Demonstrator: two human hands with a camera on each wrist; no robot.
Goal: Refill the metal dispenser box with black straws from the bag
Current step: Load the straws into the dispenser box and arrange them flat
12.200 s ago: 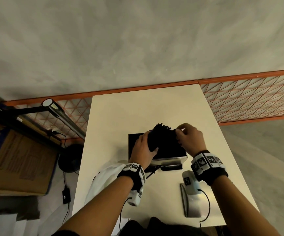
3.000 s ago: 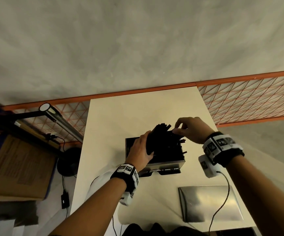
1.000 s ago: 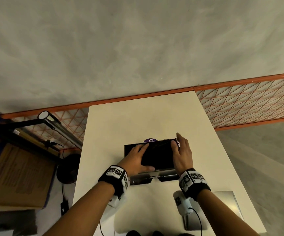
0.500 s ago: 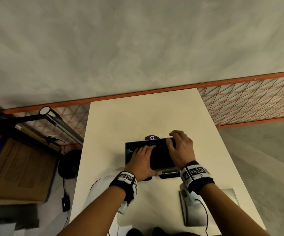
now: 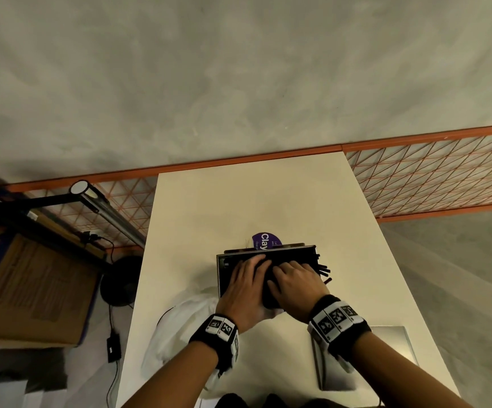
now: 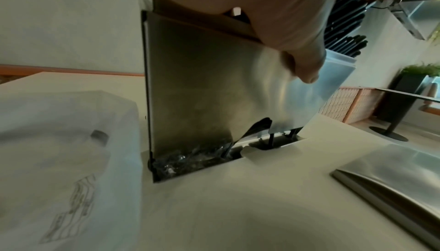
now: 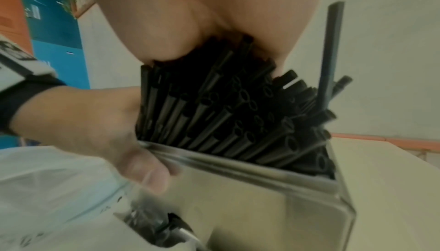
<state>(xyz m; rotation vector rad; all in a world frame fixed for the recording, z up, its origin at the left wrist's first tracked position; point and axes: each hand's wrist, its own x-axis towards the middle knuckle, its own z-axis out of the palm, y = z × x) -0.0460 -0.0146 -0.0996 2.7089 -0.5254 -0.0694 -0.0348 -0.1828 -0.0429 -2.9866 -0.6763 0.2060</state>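
Observation:
The metal dispenser box (image 5: 220, 278) stands open-topped on the table, packed with black straws (image 7: 226, 116) that rise above its rim (image 7: 238, 163). Several straw ends (image 5: 321, 267) poke out past its right side. My left hand (image 5: 246, 285) lies over the straws' left half, its thumb (image 7: 147, 172) down on the box's front wall (image 6: 202, 89). My right hand (image 5: 296, 285) sits on the straws beside it, fingers curled over the bundle, palm (image 7: 202, 10) on top. The white plastic bag (image 5: 180, 328) lies crumpled at the box's near left.
The box's metal lid (image 5: 392, 346) lies flat near the table's front right edge. A purple round label (image 5: 265, 241) shows behind the box. An orange mesh railing (image 5: 430, 172) runs past the table's far end. A cardboard box (image 5: 32, 290) stands on the floor at left.
My right hand has slid left from the box's right end onto the middle of the straws. Straw ends now stick out to the right. My left hand stays on the straws.

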